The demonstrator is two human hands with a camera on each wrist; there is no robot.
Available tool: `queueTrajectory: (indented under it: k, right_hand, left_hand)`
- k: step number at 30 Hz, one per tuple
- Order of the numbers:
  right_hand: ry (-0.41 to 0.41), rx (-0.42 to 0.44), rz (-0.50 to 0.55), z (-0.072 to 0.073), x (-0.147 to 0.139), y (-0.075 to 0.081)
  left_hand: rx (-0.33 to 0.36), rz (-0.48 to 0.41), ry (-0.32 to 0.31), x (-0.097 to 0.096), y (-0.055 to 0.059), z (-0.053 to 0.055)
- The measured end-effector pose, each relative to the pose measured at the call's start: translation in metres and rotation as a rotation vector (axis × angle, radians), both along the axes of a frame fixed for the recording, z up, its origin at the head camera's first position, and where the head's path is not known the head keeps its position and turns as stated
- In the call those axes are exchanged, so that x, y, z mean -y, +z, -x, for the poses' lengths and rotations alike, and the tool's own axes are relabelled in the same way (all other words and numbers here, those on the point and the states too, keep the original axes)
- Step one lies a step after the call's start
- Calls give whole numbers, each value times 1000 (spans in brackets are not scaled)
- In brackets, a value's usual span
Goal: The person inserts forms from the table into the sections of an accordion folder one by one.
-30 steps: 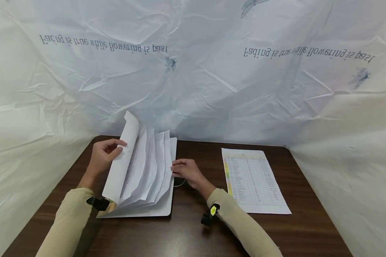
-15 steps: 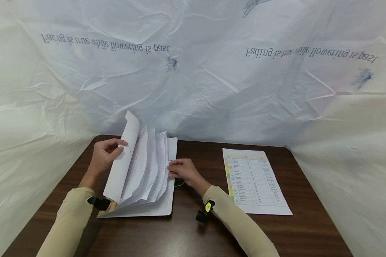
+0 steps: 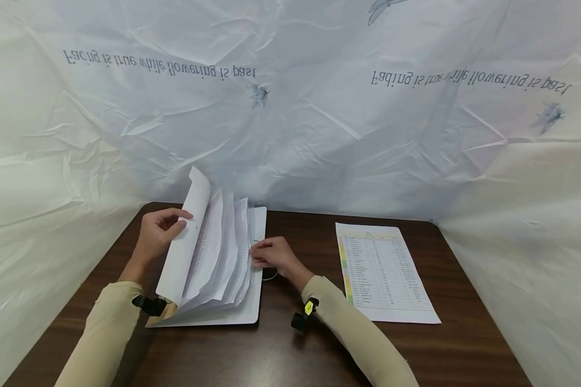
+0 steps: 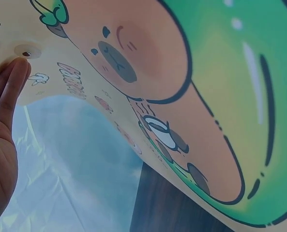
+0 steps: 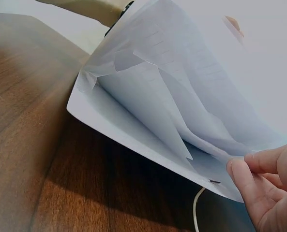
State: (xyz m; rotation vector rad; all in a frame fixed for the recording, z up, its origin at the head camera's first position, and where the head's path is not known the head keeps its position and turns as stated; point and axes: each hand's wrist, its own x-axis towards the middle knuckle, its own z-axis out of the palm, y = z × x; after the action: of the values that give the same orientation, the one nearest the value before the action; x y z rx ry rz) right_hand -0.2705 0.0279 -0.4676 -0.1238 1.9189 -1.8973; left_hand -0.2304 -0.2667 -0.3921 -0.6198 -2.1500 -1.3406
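An open folder (image 3: 222,315) lies on the left of the table, its pages (image 3: 225,258) fanned upward. My left hand (image 3: 156,236) pinches the edge of the raised, curved cover (image 3: 184,247). In the left wrist view, the cover's outer face shows a cartoon animal (image 4: 153,58), with the fingertips beside a round fastener (image 4: 26,51). My right hand (image 3: 281,257) pinches the outer edge of the rightmost pages between thumb and fingers. How many pages it grips I cannot tell. In the right wrist view, a pale elastic cord (image 5: 196,208) hangs from the folder's back cover (image 5: 128,142).
A printed table sheet (image 3: 382,274) with coloured cells along its left side lies flat to the right of the folder. The dark wooden table (image 3: 295,344) has rounded far corners. A crumpled white sheet curtain (image 3: 300,134) with printed lettering surrounds it.
My right hand has moved slightly left, bringing the rightmost pages with it, so more of the back cover shows. The left hand and the raised cover stay nearly still.
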Motion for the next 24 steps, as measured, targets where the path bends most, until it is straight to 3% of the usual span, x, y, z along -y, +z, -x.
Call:
queueTrajectory:
  k: [8, 16, 24]
  right_hand:
    - [28, -54, -1, 1, -19, 6]
    - [107, -322, -35, 1, -61, 22]
    - [-5, -563, -222, -10, -117, 36]
  left_hand:
    - [10, 4, 19, 1, 0, 0]
    - [-5, 10, 9, 2, 0, 0]
    - [-6, 16, 6, 0, 1, 1]
